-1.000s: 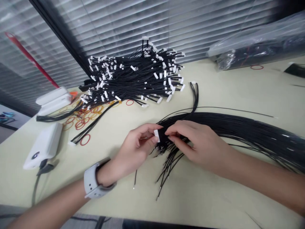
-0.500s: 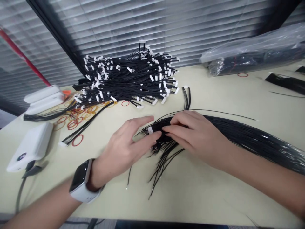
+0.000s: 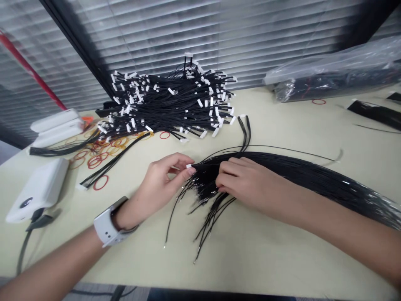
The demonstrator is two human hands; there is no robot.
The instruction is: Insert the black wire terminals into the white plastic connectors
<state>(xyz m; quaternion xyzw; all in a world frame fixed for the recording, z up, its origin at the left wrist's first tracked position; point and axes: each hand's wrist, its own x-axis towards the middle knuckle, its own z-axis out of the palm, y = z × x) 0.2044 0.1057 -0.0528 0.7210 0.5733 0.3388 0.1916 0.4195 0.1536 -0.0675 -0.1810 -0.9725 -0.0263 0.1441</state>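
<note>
My left hand pinches a small white connector between thumb and forefinger, at the near end of a long bundle of thin black wires. My right hand grips that bundle a little further along. Loose wire ends with bare metal tips fan out below the hands towards me. A short group of wires rises from the bundle towards the back. Behind the hands lies a large heap of black wires with white connectors.
A pale table carries scattered red and orange rubber bands and white power banks at the left. A plastic bag of dark wires lies at the back right, and window blinds stand behind.
My left hand has closed from a flat spread onto the white connector and drawn back to the left. The wire ends have spread a little wider, and the view has shifted slightly.
</note>
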